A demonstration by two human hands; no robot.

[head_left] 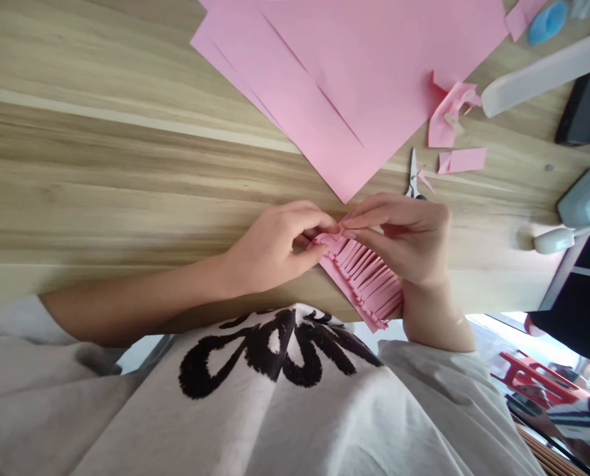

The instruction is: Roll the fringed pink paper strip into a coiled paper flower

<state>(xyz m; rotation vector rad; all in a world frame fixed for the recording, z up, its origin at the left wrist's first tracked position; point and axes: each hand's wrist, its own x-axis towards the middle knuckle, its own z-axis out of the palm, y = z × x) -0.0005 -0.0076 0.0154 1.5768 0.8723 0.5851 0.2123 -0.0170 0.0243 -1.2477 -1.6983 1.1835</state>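
A strip of pink paper (368, 277), cut into a fringe of many narrow slits, hangs partly over the near table edge. Small curls or knots run along one side of it. At its upper left end, my left hand (279, 244) pinches the paper between thumb and fingers. Close beside, the thumb and forefinger of my right hand (408, 231) are pressed together on the same end, at the tip of one narrow strip. The palm side of my right hand covers part of the fringe's right end.
Large pink sheets (354, 86) lie beyond my hands. Small scissors (413, 175), a pink offcut (463, 160) and crumpled pink scraps (448, 116) are at the right. Farther right are a whitish flat bar (547, 73), a black object (585, 106) and a blue ring-shaped item (547, 23).
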